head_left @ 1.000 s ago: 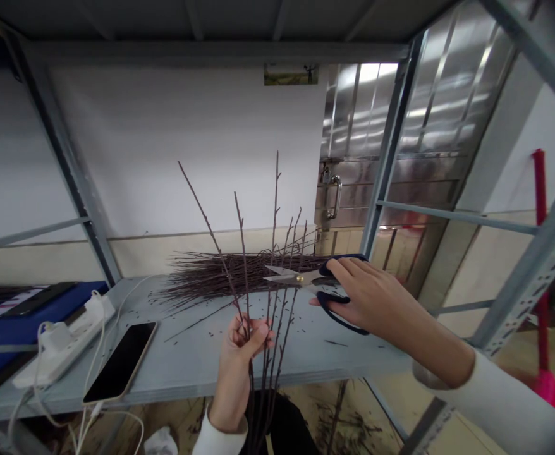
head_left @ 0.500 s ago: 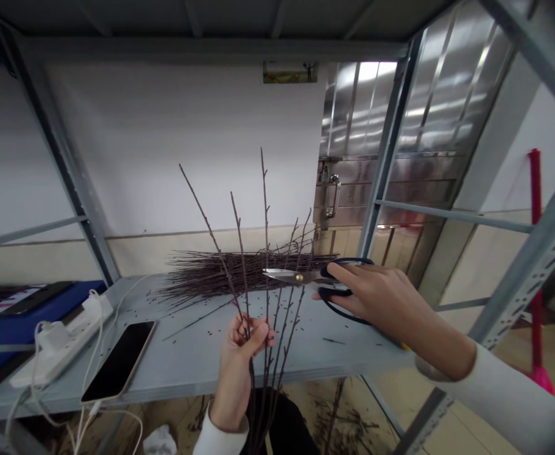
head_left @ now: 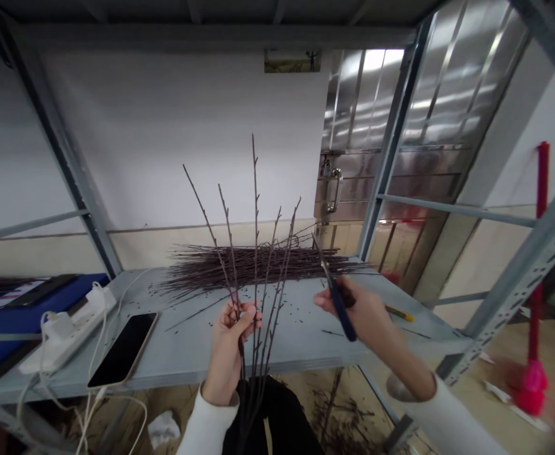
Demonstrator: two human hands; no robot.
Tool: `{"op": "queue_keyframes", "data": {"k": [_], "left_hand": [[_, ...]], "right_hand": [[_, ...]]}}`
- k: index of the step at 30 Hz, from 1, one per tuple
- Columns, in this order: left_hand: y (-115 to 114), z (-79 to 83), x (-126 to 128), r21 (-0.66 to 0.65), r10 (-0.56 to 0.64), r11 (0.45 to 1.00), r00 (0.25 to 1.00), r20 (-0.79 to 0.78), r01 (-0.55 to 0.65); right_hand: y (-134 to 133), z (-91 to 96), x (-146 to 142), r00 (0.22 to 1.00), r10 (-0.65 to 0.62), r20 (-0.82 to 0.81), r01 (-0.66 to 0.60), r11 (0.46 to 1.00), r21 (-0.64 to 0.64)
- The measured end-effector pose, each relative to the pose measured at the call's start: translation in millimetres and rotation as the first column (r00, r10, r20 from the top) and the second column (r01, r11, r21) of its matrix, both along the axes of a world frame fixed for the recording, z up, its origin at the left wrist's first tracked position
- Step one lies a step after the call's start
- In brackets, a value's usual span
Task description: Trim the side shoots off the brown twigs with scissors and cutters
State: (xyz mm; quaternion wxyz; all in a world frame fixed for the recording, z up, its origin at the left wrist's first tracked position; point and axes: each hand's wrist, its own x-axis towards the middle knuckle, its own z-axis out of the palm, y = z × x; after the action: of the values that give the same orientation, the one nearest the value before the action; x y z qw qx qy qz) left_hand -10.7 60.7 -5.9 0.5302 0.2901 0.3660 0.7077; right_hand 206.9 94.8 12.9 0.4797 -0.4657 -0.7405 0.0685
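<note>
Several thin, dark twigs (head_left: 255, 230) with small buds fan upward from my left hand (head_left: 230, 335), which pinches them between thumb and fingers over the shelf's front edge. Their lower ends run down past my lap. To the right, my right hand (head_left: 360, 309) is wrapped around the dark handles of a pair of scissors (head_left: 335, 297). The blades point up and away, seen nearly edge-on, apart from the twigs. Behind both hands a large pile of similar twigs (head_left: 239, 268) lies across the back of the grey shelf (head_left: 177, 354).
A smartphone (head_left: 124, 351) and a white power strip (head_left: 64, 344) with cables lie on the left. A yellow utility knife (head_left: 399, 313) rests at the right. Metal shelf posts (head_left: 386, 139) frame both sides. Cut twigs (head_left: 348, 417) litter the floor below.
My right hand has drawn the scissors right, away from the twigs, and turned the blades upward. The twigs in my left hand have shifted slightly left.
</note>
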Motion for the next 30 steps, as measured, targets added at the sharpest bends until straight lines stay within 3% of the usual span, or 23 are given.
{"op": "queue_keyframes", "data": {"k": [2, 4, 7, 13, 17, 20, 25, 30], "left_hand": [[1.2, 1.0, -0.4, 0.012, -0.008, 1.000, 1.000, -0.004, 0.008], [2.0, 1.4, -0.4, 0.033, -0.021, 0.999, 1.000, -0.015, 0.021], [2.0, 1.0, -1.2, 0.056, -0.034, 0.998, 0.999, -0.029, 0.035], [2.0, 3.3, -16.1, 0.074, -0.030, 0.996, 0.990, -0.139, 0.041], [4.8, -5.6, -38.1, 0.091, -0.013, 0.995, 0.958, -0.288, 0.040], [0.7, -29.0, -50.6, 0.068, -0.030, 0.996, 0.941, -0.336, 0.056], [-17.8, -69.6, -45.4, -0.052, -0.231, 0.973, 0.933, -0.274, 0.226], [-27.7, -76.2, -25.8, -0.032, -0.120, 0.993, 0.985, -0.126, 0.116]], "right_hand": [[-4.2, -26.9, -20.9, 0.962, 0.104, -0.254, -0.160, 0.964, -0.211], [-11.4, -48.1, -46.2, 0.875, 0.151, -0.460, -0.321, 0.892, -0.318], [-21.7, -64.1, -81.3, 0.771, 0.135, -0.623, -0.438, 0.821, -0.366], [-23.3, -65.5, -115.4, 0.582, 0.077, -0.810, -0.566, 0.753, -0.336], [-20.2, -64.3, -120.7, 0.527, 0.053, -0.848, -0.595, 0.736, -0.323], [-18.5, -64.9, -121.0, 0.533, 0.045, -0.845, -0.578, 0.749, -0.325], [-14.7, -68.1, -120.3, 0.567, 0.050, -0.822, -0.523, 0.793, -0.312], [-16.8, -62.4, -117.9, 0.516, 0.040, -0.856, -0.561, 0.771, -0.301]]}}
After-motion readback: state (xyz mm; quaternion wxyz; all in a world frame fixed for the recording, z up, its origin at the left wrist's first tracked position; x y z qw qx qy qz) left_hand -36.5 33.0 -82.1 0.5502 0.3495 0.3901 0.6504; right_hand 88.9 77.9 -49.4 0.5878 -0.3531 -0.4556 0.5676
